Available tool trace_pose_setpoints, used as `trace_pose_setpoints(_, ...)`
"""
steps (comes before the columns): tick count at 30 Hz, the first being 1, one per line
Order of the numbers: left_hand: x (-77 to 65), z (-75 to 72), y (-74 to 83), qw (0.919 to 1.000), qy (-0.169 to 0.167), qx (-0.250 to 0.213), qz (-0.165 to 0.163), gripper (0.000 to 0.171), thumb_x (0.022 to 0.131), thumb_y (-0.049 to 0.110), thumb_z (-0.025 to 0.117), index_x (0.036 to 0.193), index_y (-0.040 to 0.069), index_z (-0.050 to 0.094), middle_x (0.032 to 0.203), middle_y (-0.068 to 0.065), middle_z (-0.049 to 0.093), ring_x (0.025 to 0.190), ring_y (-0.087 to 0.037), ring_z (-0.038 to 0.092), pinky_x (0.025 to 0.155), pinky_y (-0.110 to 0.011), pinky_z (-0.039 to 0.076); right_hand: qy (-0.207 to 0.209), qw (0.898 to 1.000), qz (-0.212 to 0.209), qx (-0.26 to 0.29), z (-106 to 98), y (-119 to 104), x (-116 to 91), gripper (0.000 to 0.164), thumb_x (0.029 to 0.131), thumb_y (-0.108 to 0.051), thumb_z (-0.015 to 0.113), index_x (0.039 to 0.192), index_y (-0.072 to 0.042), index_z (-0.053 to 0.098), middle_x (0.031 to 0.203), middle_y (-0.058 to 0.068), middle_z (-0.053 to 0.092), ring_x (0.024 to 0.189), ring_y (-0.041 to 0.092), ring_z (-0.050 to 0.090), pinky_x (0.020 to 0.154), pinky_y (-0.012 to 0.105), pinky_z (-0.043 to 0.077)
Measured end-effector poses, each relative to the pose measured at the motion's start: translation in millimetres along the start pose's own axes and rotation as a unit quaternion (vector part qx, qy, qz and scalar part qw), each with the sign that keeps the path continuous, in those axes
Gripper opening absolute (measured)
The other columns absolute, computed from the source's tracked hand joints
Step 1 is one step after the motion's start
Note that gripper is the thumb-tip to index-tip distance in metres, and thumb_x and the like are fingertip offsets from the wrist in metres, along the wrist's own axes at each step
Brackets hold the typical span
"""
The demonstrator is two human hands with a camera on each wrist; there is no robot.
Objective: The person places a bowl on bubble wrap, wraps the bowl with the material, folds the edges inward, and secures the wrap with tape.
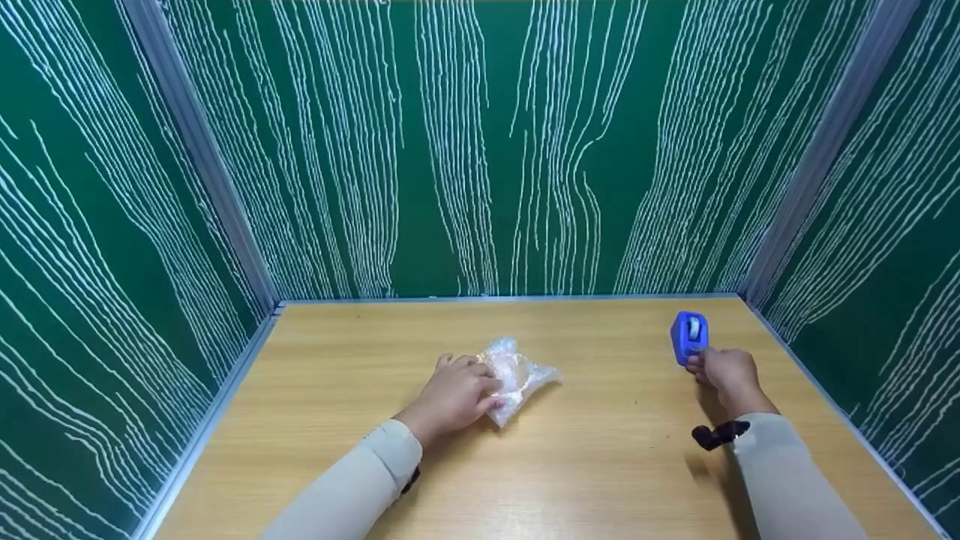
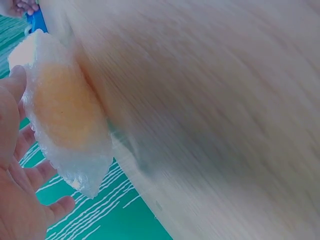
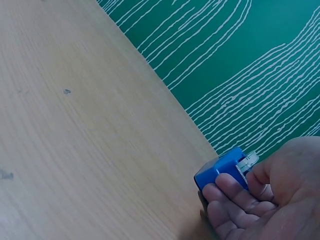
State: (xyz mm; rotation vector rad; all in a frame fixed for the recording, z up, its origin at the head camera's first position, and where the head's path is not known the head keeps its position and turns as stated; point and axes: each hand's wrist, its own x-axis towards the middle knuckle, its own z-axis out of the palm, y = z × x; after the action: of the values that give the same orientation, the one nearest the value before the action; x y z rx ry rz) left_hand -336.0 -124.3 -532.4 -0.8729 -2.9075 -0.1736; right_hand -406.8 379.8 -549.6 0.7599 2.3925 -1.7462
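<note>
A bundle of clear bubble wrap (image 1: 510, 375) lies on the table, with something orange-tinted inside (image 2: 67, 107). My left hand (image 1: 459, 390) rests along the bundle's left side. In the left wrist view its thumb (image 2: 17, 80) touches the wrap and the other fingers spread out behind it. Farther right stands a blue tape dispenser (image 1: 688, 336) with a roll of clear tape in it. At the dispenser's near end, my right hand (image 1: 727, 373) grips with thumb and fingertips beside the toothed cutter (image 3: 241, 172). The fingertips cover the tape's loose end.
The wood-grain table (image 1: 360, 337) is enclosed by green walls (image 1: 510, 150) with white wavy lines. Metal posts (image 1: 217, 172) stand at its back corners. A dark strap with a small camera (image 1: 716, 435) is on the right wrist.
</note>
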Motion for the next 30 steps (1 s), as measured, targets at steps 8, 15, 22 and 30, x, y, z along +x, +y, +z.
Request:
trace_pose_setpoints(8, 0.1, 0.2, -0.2, 1.0, -0.005, -0.005, -0.005, 0.043, 0.114, 0.053, 0.064, 0.145, 0.028, 0.079, 0.151, 0.003, 0.074, 0.153, -0.03, 0.059, 0.134, -0.07, 0.033, -0.03, 0.999, 0.015, -0.017, -5.1, 0.7, 1.6, 0.06, 0.12, -0.023, 0.04, 0.169, 0.012, 0.036, 0.145, 0.02, 0.071, 0.135, 0.033, 0.063, 0.134, 0.055, 0.04)
trace_pose_setpoints(15, 1.2, 0.2, -0.4, 0.9999, -0.005, -0.009, -0.006, 0.044, 0.114, 0.054, 0.063, 0.147, 0.029, 0.078, 0.151, 0.003, 0.074, 0.153, -0.03, 0.058, 0.134, -0.07, 0.032, -0.032, 0.999, 0.009, -0.034, -7.8, 1.9, 1.8, 0.059, 0.123, -0.026, 0.037, 0.166, 0.014, 0.039, 0.132, 0.018, 0.073, 0.123, 0.03, 0.065, 0.126, 0.05, 0.048)
trace_pose_setpoints(22, 2.3, 5.3, -2.4, 0.9999, -0.005, -0.012, -0.006, 0.045, 0.114, 0.056, 0.062, 0.147, 0.03, 0.078, 0.151, 0.004, 0.073, 0.154, -0.03, 0.057, 0.135, -0.071, 0.031, -0.046, 0.997, 0.022, -0.059, -10.4, 4.0, 5.3, 0.056, 0.123, -0.028, 0.037, 0.161, 0.014, 0.042, 0.116, 0.013, 0.071, 0.12, 0.034, 0.061, 0.128, 0.06, 0.037)
trace_pose_setpoints(30, 2.8, 7.5, -2.2, 0.9999, 0.01, 0.004, 0.001, 0.042, 0.113, 0.055, 0.065, 0.143, 0.031, 0.081, 0.145, 0.004, 0.075, 0.149, -0.028, 0.061, 0.131, -0.07, 0.035, -0.055, 0.994, 0.021, -0.088, -12.0, 3.5, 9.3, 0.052, 0.123, -0.025, 0.039, 0.157, 0.014, 0.044, 0.104, 0.009, 0.074, 0.109, 0.03, 0.064, 0.114, 0.051, 0.044)
